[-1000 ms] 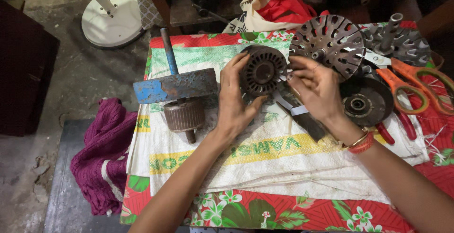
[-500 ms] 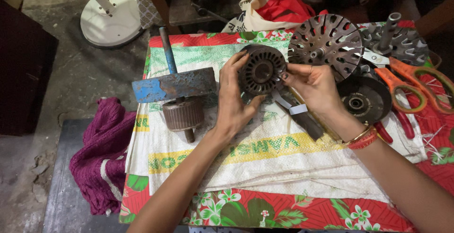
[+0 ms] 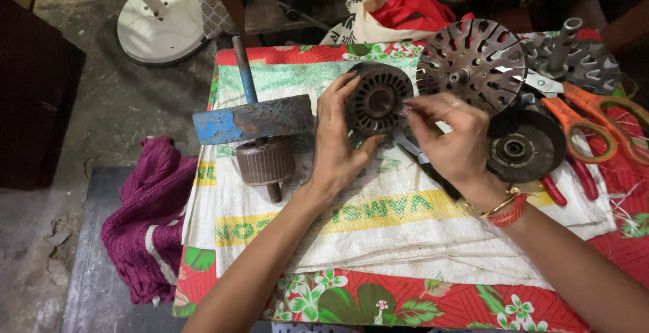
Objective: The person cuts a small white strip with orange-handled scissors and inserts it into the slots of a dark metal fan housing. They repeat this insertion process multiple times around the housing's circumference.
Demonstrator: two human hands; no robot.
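Note:
My left hand (image 3: 341,140) grips a round dark metal stator core (image 3: 378,99) by its left rim and holds it upright above the table. My right hand (image 3: 449,137) pinches the core's right edge with fingertips; a ring and red and gold bangles show on it. Left of the hands a ribbed brown rotor (image 3: 265,160) on a shaft lies under a blue rusted metal bar (image 3: 251,119).
A slotted round metal cover (image 3: 473,59) and a dark round end cap (image 3: 524,147) lie right of the hands, with orange-handled scissors (image 3: 585,113). A white printed sack (image 3: 378,228) covers a red floral cloth (image 3: 405,302). A purple cloth (image 3: 145,228) hangs at the left edge.
Both hands stay on the stator core; the right fingers have shifted slightly along its right edge. Nothing else has moved.

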